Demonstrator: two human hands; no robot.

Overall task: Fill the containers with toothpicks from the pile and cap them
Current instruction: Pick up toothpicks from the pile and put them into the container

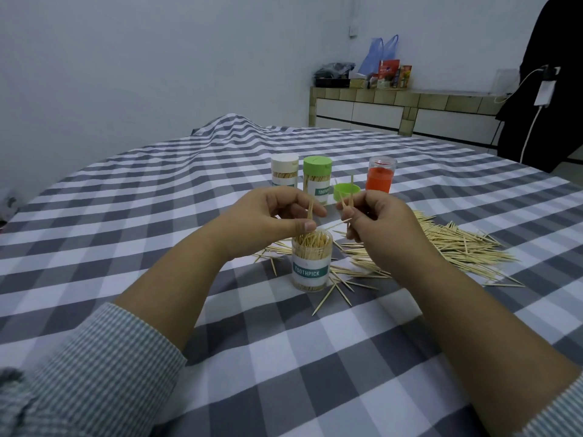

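Toothpicks (pixel 310 244) are light, thin and stiff, with sharp ends, so I judge they slip and scatter easily and are best pinched at the middle in a small bundle, all pointing one way. The left hand (pixel 277 216) pinches a few sticks between thumb and curled fingers, directly above the mouth of the open container (pixel 310 263), which stands just under the fingertips and looks nearly full. The right hand (pixel 375 222) holds several more toothpicks in curled fingers; they stick out upward and sideways, not in line. The pile (pixel 448 244) lies on the checked cloth (pixel 284 342) beyond and under the right hand, and some loose sticks lie around the base of the container.

Behind the fingers stand a white-capped container (pixel 285 171) and a green-capped container (pixel 317 178), both closed. A loose green cap (pixel 346 191) lies just behind the right fingertips, and a clear container with an orange inside (pixel 381 176) stands a little farther back. The open container is light plastic and upright on soft cloth, so a side push may tip it, I think. Near the person the cloth gives free room for the arms; the crowded side is behind the fingers.
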